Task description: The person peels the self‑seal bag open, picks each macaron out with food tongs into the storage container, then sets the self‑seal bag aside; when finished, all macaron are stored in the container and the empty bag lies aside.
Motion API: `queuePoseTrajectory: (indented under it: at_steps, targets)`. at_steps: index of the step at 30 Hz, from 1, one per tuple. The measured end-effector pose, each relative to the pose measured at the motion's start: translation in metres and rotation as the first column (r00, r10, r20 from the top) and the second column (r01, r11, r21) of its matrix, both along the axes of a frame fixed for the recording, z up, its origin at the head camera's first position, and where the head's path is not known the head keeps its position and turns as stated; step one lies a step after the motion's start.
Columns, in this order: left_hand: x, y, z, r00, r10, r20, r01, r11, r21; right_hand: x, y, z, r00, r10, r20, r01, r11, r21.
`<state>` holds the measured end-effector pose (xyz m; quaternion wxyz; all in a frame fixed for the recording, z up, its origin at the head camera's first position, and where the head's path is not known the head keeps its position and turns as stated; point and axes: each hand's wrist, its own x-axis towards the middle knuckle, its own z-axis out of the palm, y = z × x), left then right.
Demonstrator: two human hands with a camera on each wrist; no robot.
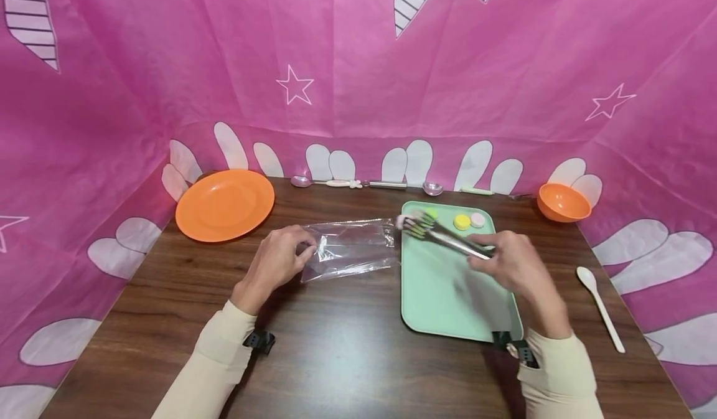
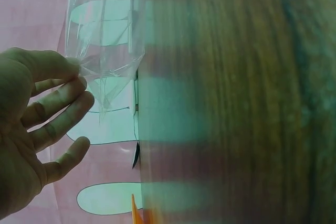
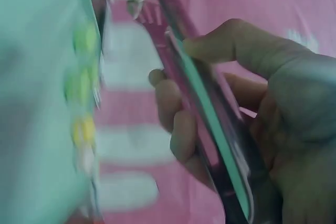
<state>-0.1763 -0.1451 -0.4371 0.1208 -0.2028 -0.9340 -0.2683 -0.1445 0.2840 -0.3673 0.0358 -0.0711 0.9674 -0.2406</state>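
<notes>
My left hand pinches the left end of a clear plastic bag between thumb and fingertips. In the left wrist view the bag's film hangs from that pinch. My right hand grips metal tongs over a mint-green tray. Between the tongs' tips is a small pale pink round piece, close to the bag's right end. On the tray's far part lie a yellow round piece, a pale pink one and green ones, partly behind the tongs.
An orange plate is at the far left, an orange bowl at the far right. Several utensils, including a ladle, line the back edge by the pink cloth. A white spoon lies right of the tray.
</notes>
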Motion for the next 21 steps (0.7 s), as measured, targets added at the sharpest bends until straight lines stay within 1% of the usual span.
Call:
queuePoseTrajectory:
  at_steps: [4, 8, 12, 16, 19, 21]
  targets:
    - [0.000, -0.001, -0.002, 1.000, 0.000, 0.009, 0.000, 1.000, -0.007, 0.005, 0.042, 0.006, 0.994, -0.106, -0.018, 0.107, 0.988, 0.112]
    - [0.001, -0.001, -0.003, 1.000, -0.002, 0.015, 0.002, 1.000, -0.006, 0.010, 0.072, 0.008, 0.989, -0.151, 0.014, 0.145, 0.971, 0.188]
    - [0.000, -0.002, -0.003, 1.000, -0.004, 0.009, 0.005, 1.000, -0.001, 0.013, 0.083, 0.009, 0.981, -0.174, 0.083, 0.153, 0.965, 0.211]
    - [-0.001, -0.002, -0.003, 1.000, -0.008, 0.011, 0.008, 1.000, -0.004, 0.013, 0.085, 0.011, 0.979, -0.175, 0.105, 0.152, 0.968, 0.199]
    - [-0.002, -0.002, -0.003, 1.000, -0.009, 0.017, 0.009, 1.000, -0.005, 0.014, 0.090, 0.011, 0.980, -0.191, 0.060, 0.178, 0.968, 0.179]
    - [-0.002, -0.002, -0.003, 1.000, -0.007, 0.020, 0.007, 1.000, -0.006, 0.014, 0.093, 0.010, 0.971, -0.238, 0.001, 0.234, 0.958, 0.167]
